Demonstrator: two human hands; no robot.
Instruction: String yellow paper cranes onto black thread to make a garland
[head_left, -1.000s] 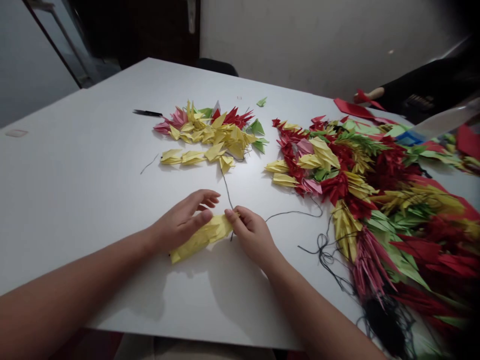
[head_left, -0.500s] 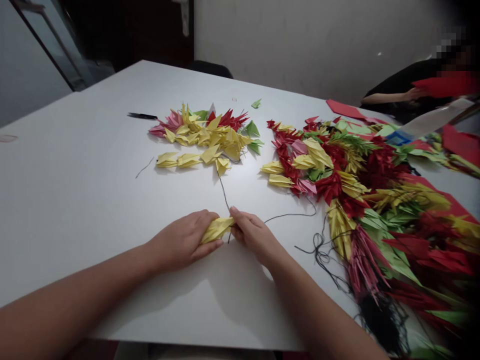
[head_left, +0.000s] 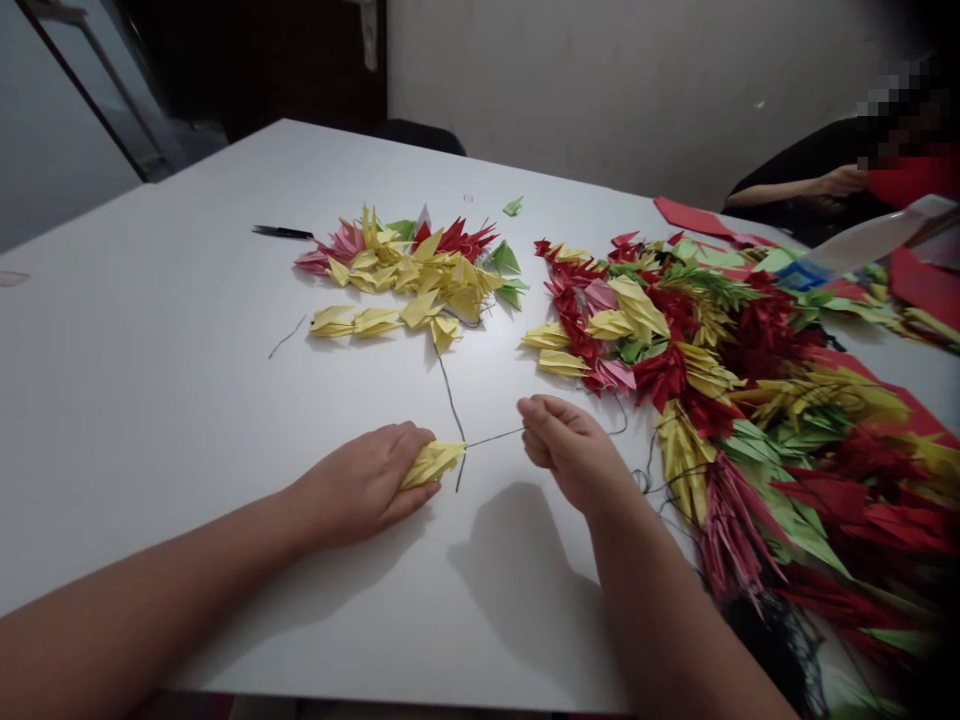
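Observation:
My left hand (head_left: 382, 470) is wrapped around a bundle of folded yellow paper (head_left: 436, 464), holding it low over the white table. From the bundle's right end a dark string (head_left: 495, 437) runs taut to my right hand (head_left: 566, 445), whose thumb and fingers pinch it. Another dark string (head_left: 451, 392) crosses by the bundle's tip and leads up toward a row of yellow folded paper pieces (head_left: 376, 321). Behind that row lies a pile of yellow, red, pink and green folded pieces (head_left: 420, 262).
A large heap of folded paper strands (head_left: 675, 310) covers the table's right side, with tangled black string (head_left: 780, 650) near its front. A black pen-like tool (head_left: 283, 232) lies at the back left. At the far right, another person's hand (head_left: 840, 185) is beside red paper (head_left: 911, 180).
My right hand has moved right, away from the yellow bundle, drawing the string out straight between the two hands. My left hand has stayed nearly in place.

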